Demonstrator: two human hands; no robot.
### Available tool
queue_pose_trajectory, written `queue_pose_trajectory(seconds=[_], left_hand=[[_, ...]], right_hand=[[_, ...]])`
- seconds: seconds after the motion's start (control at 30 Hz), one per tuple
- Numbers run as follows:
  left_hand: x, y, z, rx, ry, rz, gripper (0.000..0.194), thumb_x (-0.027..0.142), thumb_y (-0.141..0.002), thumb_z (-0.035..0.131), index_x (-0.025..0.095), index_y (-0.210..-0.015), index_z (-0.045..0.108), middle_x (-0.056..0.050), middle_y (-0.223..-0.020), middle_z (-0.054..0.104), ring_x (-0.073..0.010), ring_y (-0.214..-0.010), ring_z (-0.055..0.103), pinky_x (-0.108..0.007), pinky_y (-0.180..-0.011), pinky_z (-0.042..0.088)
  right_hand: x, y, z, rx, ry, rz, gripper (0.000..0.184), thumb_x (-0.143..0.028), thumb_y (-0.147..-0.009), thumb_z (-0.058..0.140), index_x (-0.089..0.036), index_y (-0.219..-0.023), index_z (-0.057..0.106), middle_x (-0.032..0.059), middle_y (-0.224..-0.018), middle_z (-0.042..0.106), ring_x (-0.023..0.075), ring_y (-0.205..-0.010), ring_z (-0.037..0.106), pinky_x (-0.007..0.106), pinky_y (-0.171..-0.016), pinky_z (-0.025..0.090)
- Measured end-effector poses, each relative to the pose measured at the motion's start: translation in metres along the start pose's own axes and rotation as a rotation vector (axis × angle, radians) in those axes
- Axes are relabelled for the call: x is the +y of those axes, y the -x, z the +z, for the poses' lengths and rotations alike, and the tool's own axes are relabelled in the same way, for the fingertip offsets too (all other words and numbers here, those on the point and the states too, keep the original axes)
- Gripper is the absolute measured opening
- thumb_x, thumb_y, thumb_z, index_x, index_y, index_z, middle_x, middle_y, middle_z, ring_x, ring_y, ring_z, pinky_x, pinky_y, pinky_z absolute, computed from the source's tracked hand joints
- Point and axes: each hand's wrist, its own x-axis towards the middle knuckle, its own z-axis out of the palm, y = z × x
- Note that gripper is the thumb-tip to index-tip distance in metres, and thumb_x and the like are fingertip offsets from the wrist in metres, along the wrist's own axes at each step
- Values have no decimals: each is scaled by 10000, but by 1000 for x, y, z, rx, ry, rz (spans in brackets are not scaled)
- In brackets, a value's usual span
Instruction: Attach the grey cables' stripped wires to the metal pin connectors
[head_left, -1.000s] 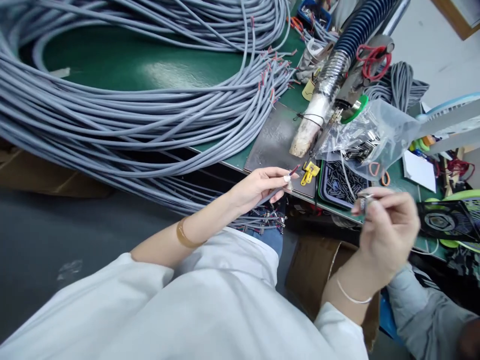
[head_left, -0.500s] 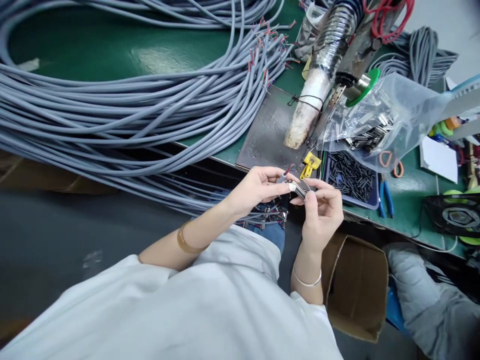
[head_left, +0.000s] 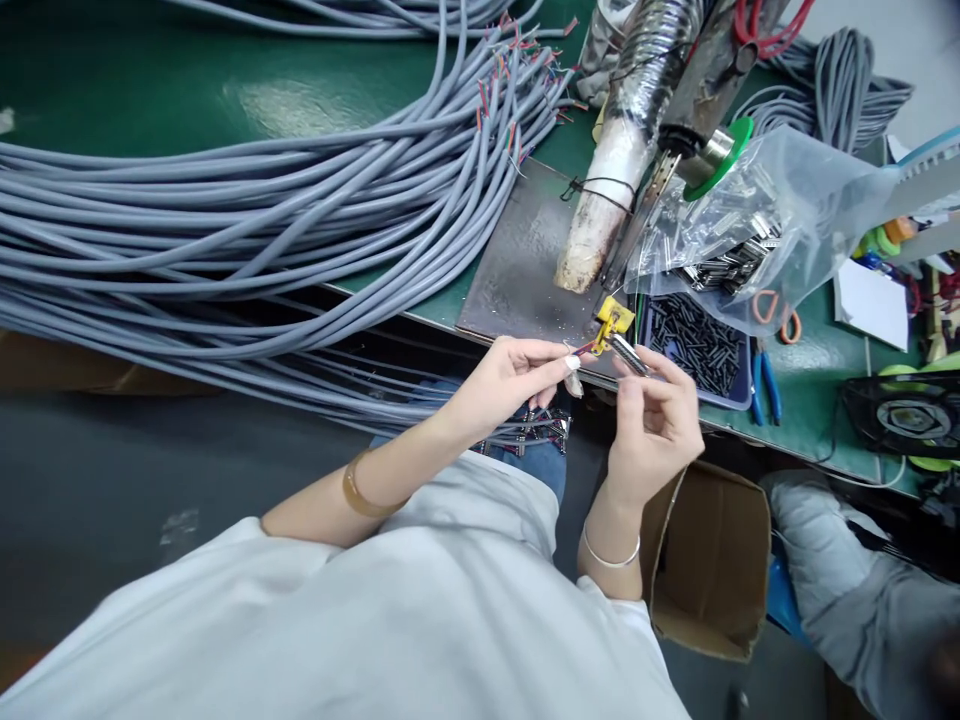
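My left hand (head_left: 521,372) is pinched around the thin coloured wires (head_left: 583,350) of a cable end, at the bench's front edge. My right hand (head_left: 654,415) grips a slim metal connector (head_left: 628,354) between thumb and fingers. The connector's far end is up against or very close to a small yellow holder (head_left: 615,316) on the dark metal plate (head_left: 517,265). The wire tips lie beside the holder; whether they touch the connector I cannot tell. Below my hands, several wired connectors (head_left: 547,430) lie over my lap.
A thick bundle of grey cables (head_left: 337,200) covers the bench's left. A foil-wrapped duct (head_left: 600,200) and soldering iron (head_left: 637,220) hang over the plate. Rightward are a tray of black pieces (head_left: 694,345), a connector bag (head_left: 795,210), blue-handled pliers (head_left: 765,388), a carton (head_left: 712,560) and another person's sleeve (head_left: 862,590).
Both hands held the connector together; now they are farther apart. The right hand has brought the connector to the yellow holder, and the left has the wires stretched toward it.
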Motion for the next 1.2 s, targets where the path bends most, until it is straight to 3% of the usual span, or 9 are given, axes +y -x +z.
queue_pose_trajectory(seconds=[0.1,0.2,0.37,0.53,0.6,0.67,0.8,1.07,1.2], left_hand=[[-4,1,4,48,-78,63,311,377,-844,763,140,-1039,815,-62,-773,751,-58,-516,494,-192,-484,411],[-8,1,7,70,-146,129,279,354,-848,757,144,-1019,821,-80,-844,785,-87,-564,577,-206,-534,485],[-13,2,7,65,-391,343,219,290,-916,682,168,-1035,819,-105,-1024,803,-194,-922,746,-284,-866,583],[-15,3,7,72,-679,527,230,215,-938,621,145,-1063,802,-105,-926,796,-173,-811,724,-269,-782,559],[-13,4,8,70,-588,444,203,227,-925,638,137,-1012,798,-104,-945,795,-165,-810,717,-257,-769,557],[-9,4,7,27,-370,252,188,265,-908,664,125,-956,779,-85,-872,781,-125,-679,676,-220,-644,536],[-3,2,3,-48,58,-60,227,327,-837,743,123,-934,715,-9,-681,688,-36,-424,470,-160,-402,355],[-5,-1,0,4,203,-96,211,269,-769,777,132,-841,633,-3,-675,698,-54,-424,550,-148,-380,374],[-5,-1,0,10,198,-87,212,269,-781,768,127,-855,630,-3,-673,698,-52,-417,546,-149,-381,376]], right_hand=[[-2,0,2,-116,-14,61,72,-238,-907,680,-230,-923,750,59,-1130,739,223,-1064,729,469,-959,620],[0,1,4,-134,-25,67,93,-231,-895,700,-234,-961,765,60,-1149,739,215,-1091,718,458,-979,613],[3,0,3,-133,-90,90,75,-210,-873,725,-225,-936,762,58,-1155,734,214,-1066,733,469,-989,615],[2,0,0,-147,25,21,28,-188,-867,720,-213,-872,730,71,-1165,728,213,-1041,739,431,-949,628],[1,1,0,-155,42,-5,42,-176,-870,709,-217,-872,720,71,-1170,727,209,-1035,737,412,-918,634],[1,3,1,-157,28,-7,40,-183,-877,701,-220,-867,712,67,-1170,730,212,-1045,732,411,-902,635],[2,6,6,-144,0,-6,45,-184,-879,705,-220,-854,714,49,-1122,744,204,-1063,721,406,-922,618],[5,9,5,-44,-46,57,68,-216,-949,614,-202,-932,679,77,-1150,729,221,-1034,745,430,-882,636],[6,10,5,31,-66,-26,36,-188,-922,647,-209,-941,670,65,-1105,730,216,-1008,742,437,-838,662]])
